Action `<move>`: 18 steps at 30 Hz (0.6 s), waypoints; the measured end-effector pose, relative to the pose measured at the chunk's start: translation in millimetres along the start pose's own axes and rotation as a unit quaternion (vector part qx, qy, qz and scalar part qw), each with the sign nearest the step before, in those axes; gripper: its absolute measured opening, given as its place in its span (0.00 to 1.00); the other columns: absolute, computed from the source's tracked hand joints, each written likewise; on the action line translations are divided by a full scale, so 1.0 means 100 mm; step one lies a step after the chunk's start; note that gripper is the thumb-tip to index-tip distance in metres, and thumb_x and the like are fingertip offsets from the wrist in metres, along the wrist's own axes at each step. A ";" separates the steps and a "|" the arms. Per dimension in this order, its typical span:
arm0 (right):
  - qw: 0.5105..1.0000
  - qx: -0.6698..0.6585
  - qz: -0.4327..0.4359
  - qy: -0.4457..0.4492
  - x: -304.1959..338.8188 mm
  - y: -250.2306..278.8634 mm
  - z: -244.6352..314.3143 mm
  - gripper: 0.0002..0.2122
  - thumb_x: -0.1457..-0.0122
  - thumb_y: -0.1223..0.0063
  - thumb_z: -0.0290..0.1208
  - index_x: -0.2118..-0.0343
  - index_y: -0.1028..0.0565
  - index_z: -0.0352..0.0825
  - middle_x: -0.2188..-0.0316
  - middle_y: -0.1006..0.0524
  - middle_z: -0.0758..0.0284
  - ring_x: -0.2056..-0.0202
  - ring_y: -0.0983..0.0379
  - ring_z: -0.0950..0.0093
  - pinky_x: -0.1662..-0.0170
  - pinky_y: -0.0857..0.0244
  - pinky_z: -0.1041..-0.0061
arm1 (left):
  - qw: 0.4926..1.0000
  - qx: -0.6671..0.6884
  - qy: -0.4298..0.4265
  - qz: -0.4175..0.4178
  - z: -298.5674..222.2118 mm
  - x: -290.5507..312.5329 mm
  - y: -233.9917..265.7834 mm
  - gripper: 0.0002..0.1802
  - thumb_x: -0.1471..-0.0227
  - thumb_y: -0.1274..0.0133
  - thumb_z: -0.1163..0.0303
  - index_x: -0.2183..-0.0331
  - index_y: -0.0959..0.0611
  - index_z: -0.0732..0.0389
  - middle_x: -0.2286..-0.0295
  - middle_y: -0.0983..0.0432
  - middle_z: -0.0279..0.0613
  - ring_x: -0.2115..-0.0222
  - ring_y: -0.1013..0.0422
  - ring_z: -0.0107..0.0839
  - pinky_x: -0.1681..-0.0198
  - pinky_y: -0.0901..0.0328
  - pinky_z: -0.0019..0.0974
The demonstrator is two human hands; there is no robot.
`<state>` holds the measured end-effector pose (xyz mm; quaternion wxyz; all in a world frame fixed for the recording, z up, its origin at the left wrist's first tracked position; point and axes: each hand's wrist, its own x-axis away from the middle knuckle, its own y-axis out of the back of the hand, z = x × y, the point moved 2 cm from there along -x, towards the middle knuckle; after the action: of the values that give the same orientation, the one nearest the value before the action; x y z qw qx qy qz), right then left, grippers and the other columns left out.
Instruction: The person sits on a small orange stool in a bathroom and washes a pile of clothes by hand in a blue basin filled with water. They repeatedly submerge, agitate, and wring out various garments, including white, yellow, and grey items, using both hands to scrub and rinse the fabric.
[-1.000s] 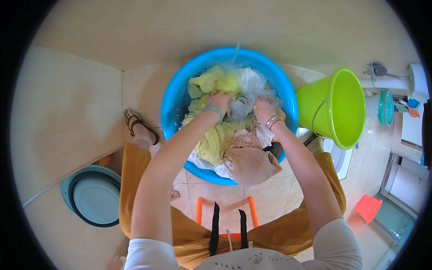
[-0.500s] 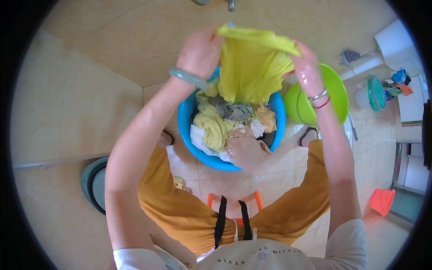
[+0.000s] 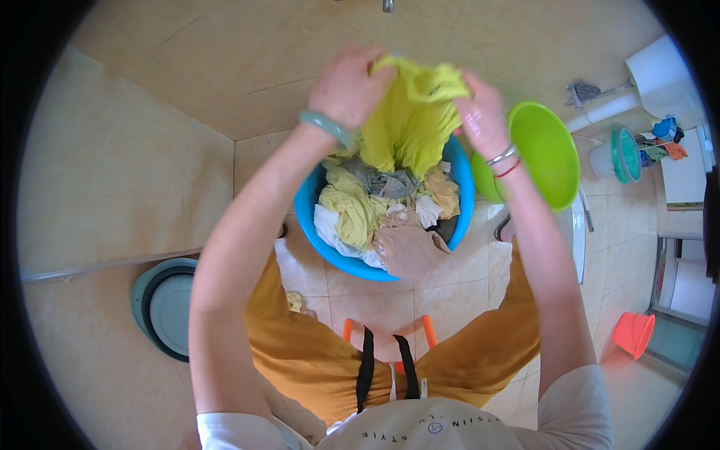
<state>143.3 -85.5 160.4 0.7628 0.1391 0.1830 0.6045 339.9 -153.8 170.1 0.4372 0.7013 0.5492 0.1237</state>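
A bright yellow garment (image 3: 409, 124) hangs between my two hands, its lower folds over the far side of a blue basin (image 3: 301, 217). My left hand (image 3: 349, 90) is closed on the garment's upper left corner, a pale green bangle on that wrist. At the upper right corner my right hand (image 3: 482, 112) grips it too; that wrist wears a silver bangle and a red cord. Heaped in the basin are a pale yellow cloth (image 3: 356, 214), a beige cloth (image 3: 409, 247), a grey cloth (image 3: 394, 184) and white pieces. The fingertips are partly blurred.
A lime green bucket (image 3: 551, 157) stands right of the basin. A collapsible grey-green basin (image 3: 176, 315) lies at left. An orange stool (image 3: 430, 330) shows between my legs. Farther right are a red bucket (image 3: 634, 335) and a white bin (image 3: 604, 160). A tap (image 3: 388, 6) juts overhead.
My hands have come closer together, the right one moving left, so the yellow garment has bunched and slackened. Its top edge is no longer stretched taut.
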 end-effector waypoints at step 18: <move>0.902 0.319 0.289 -0.032 0.47 -1.82 -2.89 0.29 0.46 0.54 0.33 0.39 0.43 0.47 0.37 0.48 0.66 0.38 0.50 0.56 0.43 0.49 0.43 | 0.922 -0.160 0.110 0.334 1.74 1.27 -2.59 0.33 0.46 0.55 0.59 0.39 0.43 0.39 0.37 0.59 0.36 0.37 0.61 0.48 0.42 0.57 0.68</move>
<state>181.8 -84.4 -182.1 0.4743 0.4417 0.2931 0.7029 328.8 -121.5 -165.0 0.4140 0.7466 0.3004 0.4254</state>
